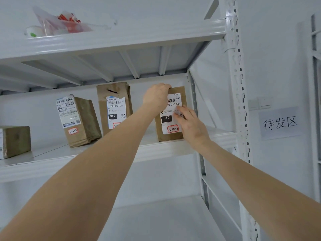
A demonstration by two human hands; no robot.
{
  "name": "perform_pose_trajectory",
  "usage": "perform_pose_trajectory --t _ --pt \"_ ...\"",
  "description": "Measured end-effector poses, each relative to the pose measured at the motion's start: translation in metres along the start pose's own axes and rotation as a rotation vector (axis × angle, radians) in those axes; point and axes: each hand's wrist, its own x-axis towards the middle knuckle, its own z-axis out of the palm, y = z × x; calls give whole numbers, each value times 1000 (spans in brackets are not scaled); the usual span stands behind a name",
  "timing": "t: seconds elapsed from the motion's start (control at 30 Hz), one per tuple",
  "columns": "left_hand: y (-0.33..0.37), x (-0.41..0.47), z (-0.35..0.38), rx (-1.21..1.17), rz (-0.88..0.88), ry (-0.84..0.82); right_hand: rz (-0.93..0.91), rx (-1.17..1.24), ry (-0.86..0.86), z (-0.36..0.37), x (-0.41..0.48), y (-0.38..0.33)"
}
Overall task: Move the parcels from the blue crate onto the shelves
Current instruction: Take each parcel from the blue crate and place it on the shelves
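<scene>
A brown parcel [169, 129] with a white label marked 010 stands upright at the right end of the middle shelf [104, 153]. My left hand [156, 96] grips its top left corner, fingers curled over the top edge. My right hand [189, 124] lies against its front, with straight fingers pressing on the label. To its left stand a brown parcel marked 060 [113, 105], a tilted brown parcel with a white label [78, 120], and a brown box [14, 140] at the far left. The blue crate is out of view.
The top shelf [121, 39] carries a plastic bag with red items [66, 23] and a white cup [33, 32]. A white perforated upright [240, 94] stands to the right of the parcels. A paper sign [279, 123] hangs on the right wall. The lower shelf [156, 223] is below my arms.
</scene>
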Motion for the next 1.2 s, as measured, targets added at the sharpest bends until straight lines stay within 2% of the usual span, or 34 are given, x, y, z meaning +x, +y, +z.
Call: perform_pose_trajectory --t 0.3,0.43,0.53,0.87,1.07,1.2 --pt "-5 6 11 -16 13 -9 -12 -75 -23 9 3 3" --pt "-8 10 16 -21 12 -18 53 18 -19 12 7 4" --pt "-10 13 20 -25 12 -23 0 -5 -45 15 13 5" --pt "-15 21 32 -22 16 -18 108 8 -81 34 33 18" --pt "-18 24 37 -21 23 -30 64 -85 -70 43 38 20" --pt "-20 26 37 -13 40 -61 107 -73 -108 33 35 14"
